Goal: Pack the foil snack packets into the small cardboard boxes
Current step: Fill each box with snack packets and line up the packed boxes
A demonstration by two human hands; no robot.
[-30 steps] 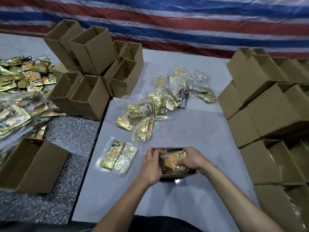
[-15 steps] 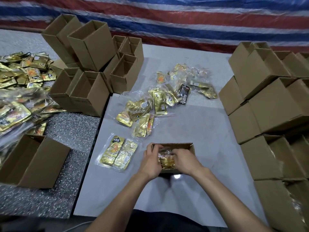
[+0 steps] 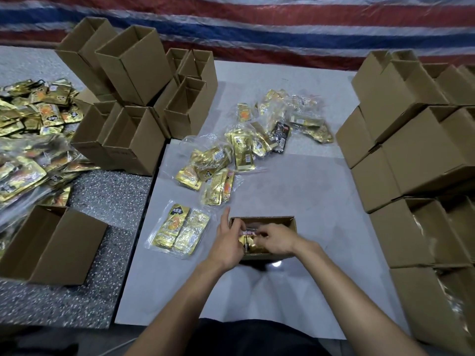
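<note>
Clock bearings taken from the worked box. Small cardboard box (image 3: 264,220) sits open-topped on the white slab (image 3: 316,206), at the near middle of the view, both forearms reaching in from 6 o'clock. Left hand (image 3: 228,243) is at the box's 9 o'clock wall: thumb side over the rim, forefinger straight and pointing to 12 along the outer corner, the remaining fingers curled at the wall, so it appears to hold the box steady. Right hand (image 3: 277,240) comes in from 4 o'clock, fingers curled down tight on the foil packets (image 3: 253,247) inside the box, with a strip of clear wrap pinched at the fingertips. The packets lie below the rim, gold faces partly hidden by both hands. At 9 o'clock, just beside the box and not touching it, a clear bag (image 3: 180,229) lies flat holding two gold packets side by side. At 12 o'clock, well apart, a loose heap (image 3: 226,160) of bagged gold packets spreads across the slab, with one dark packet (image 3: 281,136) in it. At 10 to 11 o'clock stand the empty boxes (image 3: 133,129), open tops up, some stacked and tilted. A side-lying box (image 3: 54,242) rests at 9 o'clock on the speckled top (image 3: 110,194), and beyond it is a gold pile (image 3: 30,140) of more packets, blurred. At 3 o'clock is a box stack (image 3: 424,155); clear wrap glints in the lower ones. A striped tarp (image 3: 257,27) runs across the back.
</note>
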